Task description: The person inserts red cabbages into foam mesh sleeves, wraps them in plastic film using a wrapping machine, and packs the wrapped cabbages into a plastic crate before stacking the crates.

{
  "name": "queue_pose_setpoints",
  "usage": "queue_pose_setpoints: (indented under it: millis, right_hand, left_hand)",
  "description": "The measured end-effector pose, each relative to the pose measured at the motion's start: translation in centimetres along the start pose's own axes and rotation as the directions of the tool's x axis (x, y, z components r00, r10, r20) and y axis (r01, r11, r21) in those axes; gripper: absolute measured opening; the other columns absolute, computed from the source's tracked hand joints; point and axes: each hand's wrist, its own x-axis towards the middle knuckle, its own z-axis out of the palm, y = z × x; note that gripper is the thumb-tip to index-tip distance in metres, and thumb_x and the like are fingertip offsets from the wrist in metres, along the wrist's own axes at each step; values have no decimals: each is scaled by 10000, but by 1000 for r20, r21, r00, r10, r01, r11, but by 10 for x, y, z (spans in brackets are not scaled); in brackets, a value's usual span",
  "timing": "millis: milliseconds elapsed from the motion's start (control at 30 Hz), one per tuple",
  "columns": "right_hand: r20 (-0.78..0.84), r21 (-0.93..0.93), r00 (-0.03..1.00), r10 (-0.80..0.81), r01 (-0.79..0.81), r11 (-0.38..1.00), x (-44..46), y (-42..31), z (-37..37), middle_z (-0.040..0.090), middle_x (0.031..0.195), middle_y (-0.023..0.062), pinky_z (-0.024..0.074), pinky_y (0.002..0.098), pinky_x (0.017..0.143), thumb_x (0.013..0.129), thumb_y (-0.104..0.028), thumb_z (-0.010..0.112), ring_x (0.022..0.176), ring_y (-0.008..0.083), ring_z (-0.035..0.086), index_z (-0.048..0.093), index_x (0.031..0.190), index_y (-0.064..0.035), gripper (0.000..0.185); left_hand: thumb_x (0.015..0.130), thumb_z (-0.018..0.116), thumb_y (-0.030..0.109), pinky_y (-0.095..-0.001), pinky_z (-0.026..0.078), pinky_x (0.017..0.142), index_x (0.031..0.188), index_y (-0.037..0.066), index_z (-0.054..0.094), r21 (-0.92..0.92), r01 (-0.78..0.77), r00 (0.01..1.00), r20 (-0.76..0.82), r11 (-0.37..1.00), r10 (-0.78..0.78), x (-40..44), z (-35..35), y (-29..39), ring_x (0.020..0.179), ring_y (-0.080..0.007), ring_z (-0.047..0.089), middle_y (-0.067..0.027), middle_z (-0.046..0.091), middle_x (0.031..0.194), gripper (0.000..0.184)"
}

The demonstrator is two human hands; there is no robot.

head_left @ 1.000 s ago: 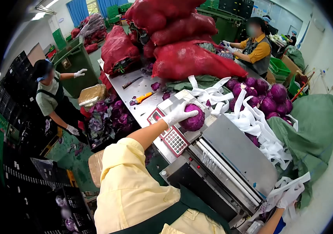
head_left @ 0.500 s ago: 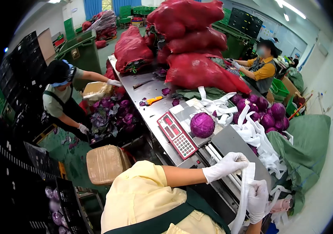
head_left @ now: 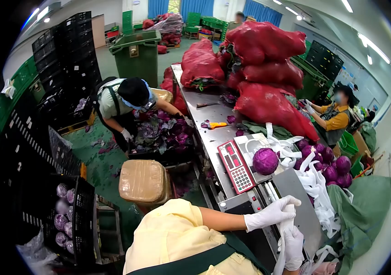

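In white gloves, my left hand and my right hand are close together over the near end of the metal table. Between them is a white foam net sleeve, its tail hanging down past my right hand. The left fingers pinch its upper end, partly hiding it; my right hand is closed around it lower down. Just beyond, a purple cabbage rests on the scale's plate, behind the red-framed keypad and display. More white net sleeves lie in a tangle to the right.
Several purple cabbages are heaped at the table's right edge beside a green sack. Red net sacks are stacked farther back. A yellow-handled knife lies on the table. Co-workers stand on both sides. A black crate holds netted cabbages.
My view has turned left, so the table appears farther right. The hands have come closer together on the net sleeve. The co-worker at left now bends over the purple leaves.
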Motion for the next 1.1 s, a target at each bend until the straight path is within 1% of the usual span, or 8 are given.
queue_pose_setpoints:
  millis: [267,367,600,667,833,933,1033,1100]
  right_hand:
    - [236,577,963,-132,-30,816,15,19,-4,539,559,49,396,255,361,970,-526,438,399,136,482,564,907,-39,507]
    - [-228,92,891,-393,421,902,27,21,33,610,899,51,472,192,706,1011,-405,442,799,79,599,536,1210,1,462]
    - [-392,329,872,-294,432,840,60,18,64,542,896,27,439,212,700,981,-217,548,787,66,504,513,973,-14,206]
    - [-325,400,909,-261,383,833,84,15,57,543,897,32,441,216,703,967,-170,552,789,72,507,510,966,-15,161]
    - [-307,-543,755,-579,360,758,106,-33,75,617,942,85,481,312,817,854,-134,637,897,176,591,587,1051,21,256]
    - [-375,33,862,-342,381,924,123,-36,48,587,990,67,475,297,781,926,-154,571,872,160,576,531,1116,25,264]
    - [-170,401,985,-33,100,911,150,-64,56,595,936,-13,465,265,740,898,-83,576,848,104,557,546,1083,9,209]
    - [-95,-274,995,44,-68,959,170,-67,65,630,1047,42,460,293,869,852,-110,631,972,141,574,600,1063,0,240]
  left_hand:
    - [896,651,139,-242,500,732,1038,23,603,-30,72,962,-262,997,-77,-21,-8,6,841,-75,599,8,631,876,190]
    - [878,674,151,-233,491,697,935,32,685,-123,136,981,-121,983,-151,-17,-11,0,792,-81,600,-3,645,903,133]
    - [879,654,182,-340,389,993,1007,75,725,731,-463,737,5,501,675,10,-33,5,1053,-175,559,-49,654,1006,181]
    - [925,613,191,-274,454,881,1004,41,674,220,-262,952,-103,940,289,20,-48,9,945,-116,578,-34,636,992,181]
    - [953,596,310,-212,450,687,1082,52,562,-254,227,974,48,940,-222,54,-91,29,758,-37,523,25,548,819,290]
    - [897,669,325,-225,448,615,1180,46,564,90,617,650,502,782,-571,42,-129,69,708,-56,534,73,539,762,411]
    - [902,634,189,-280,503,665,996,45,625,91,339,928,130,936,-349,49,-175,19,776,-106,609,-3,646,873,173]
    - [905,622,137,-242,495,596,1010,47,629,4,331,895,-319,944,-312,72,-196,38,675,-103,611,-17,635,768,138]
